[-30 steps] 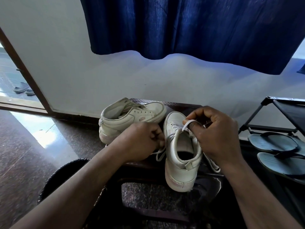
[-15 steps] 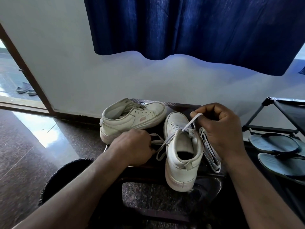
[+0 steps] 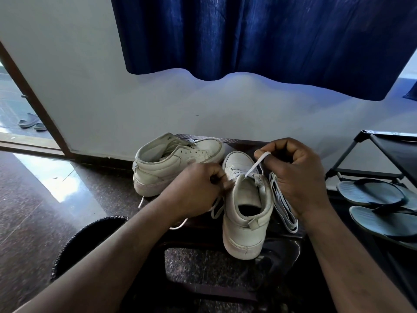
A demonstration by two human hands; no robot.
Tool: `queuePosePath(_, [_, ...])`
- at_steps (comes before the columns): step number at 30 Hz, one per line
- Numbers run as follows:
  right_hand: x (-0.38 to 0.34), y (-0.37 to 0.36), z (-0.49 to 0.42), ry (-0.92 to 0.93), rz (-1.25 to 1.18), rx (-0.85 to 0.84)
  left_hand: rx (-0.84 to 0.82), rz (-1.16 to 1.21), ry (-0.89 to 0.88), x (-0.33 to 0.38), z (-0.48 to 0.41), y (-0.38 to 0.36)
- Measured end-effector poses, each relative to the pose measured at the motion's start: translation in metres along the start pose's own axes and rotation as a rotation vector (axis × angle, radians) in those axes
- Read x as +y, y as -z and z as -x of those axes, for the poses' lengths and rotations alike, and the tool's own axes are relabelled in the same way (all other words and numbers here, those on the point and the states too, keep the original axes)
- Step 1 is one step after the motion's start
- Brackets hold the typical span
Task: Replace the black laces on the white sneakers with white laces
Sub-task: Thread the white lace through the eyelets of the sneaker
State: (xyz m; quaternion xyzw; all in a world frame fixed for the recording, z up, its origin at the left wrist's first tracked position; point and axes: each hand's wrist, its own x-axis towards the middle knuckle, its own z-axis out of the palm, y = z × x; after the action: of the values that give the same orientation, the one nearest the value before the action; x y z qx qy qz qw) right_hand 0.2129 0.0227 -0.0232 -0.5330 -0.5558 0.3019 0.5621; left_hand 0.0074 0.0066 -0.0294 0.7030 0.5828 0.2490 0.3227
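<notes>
Two white sneakers stand on a dark stool (image 3: 277, 249). The near sneaker (image 3: 246, 222) points away from me, heel toward me. My right hand (image 3: 295, 175) pinches one end of a white lace (image 3: 255, 166) and holds it taut up from the sneaker's top eyelets. My left hand (image 3: 198, 188) is curled at the shoe's left side, gripping the other lace end, whose loose loop (image 3: 217, 207) hangs below. The second sneaker (image 3: 171, 163) lies tilted at the back left, without a lace that I can see. A bundle of white lace (image 3: 283, 208) lies right of the near shoe.
A black shoe rack (image 3: 383, 154) stands at the right with blue flip-flops (image 3: 381, 206) under it. A dark ribbed round thing (image 3: 90, 240) sits by my left forearm. A blue curtain (image 3: 259, 37) hangs on the wall behind. An open doorway is at the far left.
My right hand has drawn the lace end up and to the right, tightening it. My left hand dipped away to the left, then came back against the shoe's side.
</notes>
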Motion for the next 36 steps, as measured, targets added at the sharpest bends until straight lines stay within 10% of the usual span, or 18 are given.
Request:
queuePosePath(4, [0.001,0.007,-0.003,-0.002,-0.008,-0.050,-0.010,-0.370,0.076,-0.017,-0.001,0.006])
queuePosePath(16, [0.007,0.015,-0.008,-0.048,-0.043,-0.189,-0.015,0.239,-0.015,0.004,0.001,0.000])
queuePosePath(24, [0.008,0.017,-0.006,-0.063,-0.069,-0.298,-0.181,-0.417,0.081,-0.022,-0.005,0.011])
queuePosePath(29, [0.006,0.018,-0.006,-0.045,-0.100,-0.351,-0.162,0.153,0.027,-0.013,0.000,0.017])
queuePosePath(36, [0.008,0.015,-0.003,0.053,0.143,-0.506,-0.136,0.174,0.004,-0.006,-0.003,0.007])
